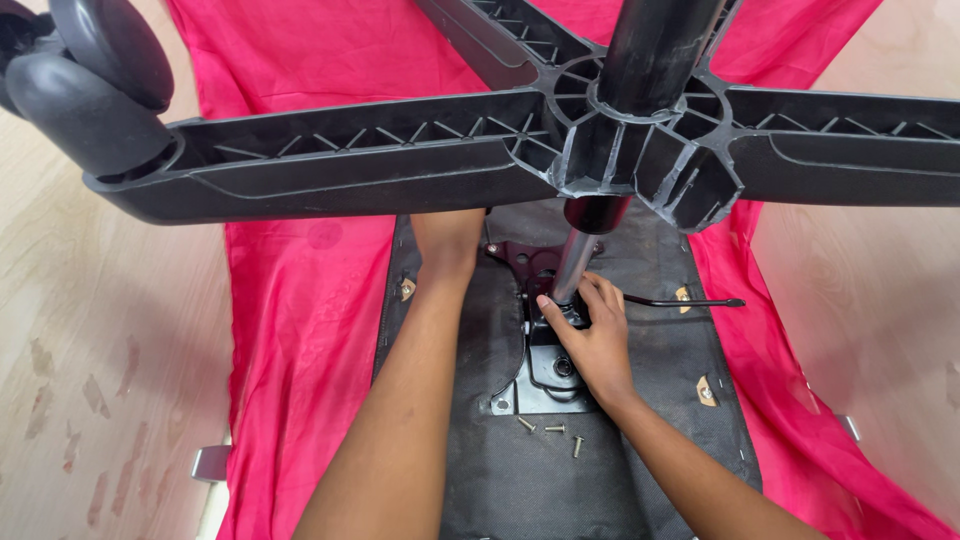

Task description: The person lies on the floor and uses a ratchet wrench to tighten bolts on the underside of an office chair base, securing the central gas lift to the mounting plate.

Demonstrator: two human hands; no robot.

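Observation:
An upturned office chair lies on a red cloth (300, 330). Its black star base (420, 150) with a caster wheel (90, 90) spans the top of the view. A shiny gas cylinder (573, 262) runs from the base hub down into the black metal seat plate (545, 385) on the seat underside (520, 480). My right hand (592, 335) grips the bottom of the cylinder where it meets the plate. My left hand (447, 240) reaches up under a base arm; its fingers are hidden behind the arm.
Three loose screws (552, 432) lie on the seat underside just below the plate. A thin black lever (685, 301) sticks out to the right. Light wooden floor (90, 380) shows on both sides of the cloth.

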